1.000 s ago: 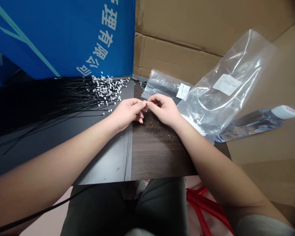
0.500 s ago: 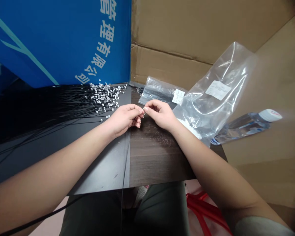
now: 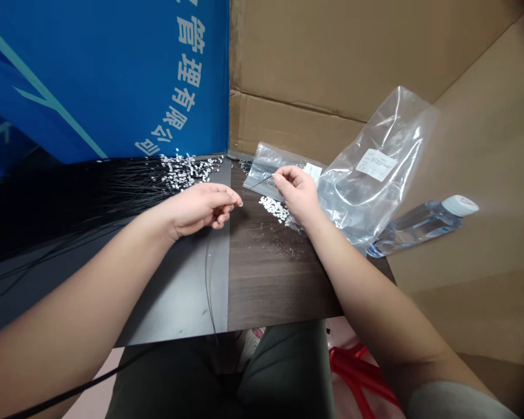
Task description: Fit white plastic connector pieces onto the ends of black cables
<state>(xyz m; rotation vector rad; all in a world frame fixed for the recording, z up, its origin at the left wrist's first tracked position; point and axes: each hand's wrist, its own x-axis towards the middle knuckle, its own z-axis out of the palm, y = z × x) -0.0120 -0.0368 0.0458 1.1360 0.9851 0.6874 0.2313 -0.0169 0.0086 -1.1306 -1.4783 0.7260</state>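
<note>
Tabletop (image 3: 271,291): a bundle of long strands (image 3: 91,186) is laid across the left half, its capped tips (image 3: 183,169) fanned toward the back centre. A printed panel (image 3: 113,75) is stood behind the bundle, and a cardboard wall (image 3: 310,58) behind and to the right of the tabletop. A small bag (image 3: 266,166) is laid at the back centre, just right of the capped tips, and a large bag (image 3: 375,180) is propped to its right. A bottle (image 3: 419,224) is laid on its side, right of the large bag. A loose pile of small pieces (image 3: 273,206) is scattered before the small bag. The left hand (image 3: 196,206) is placed left of the pile. The right hand (image 3: 297,192) is raised over the pile, with a thin strand (image 3: 259,181) pinched before the small bag.
</note>
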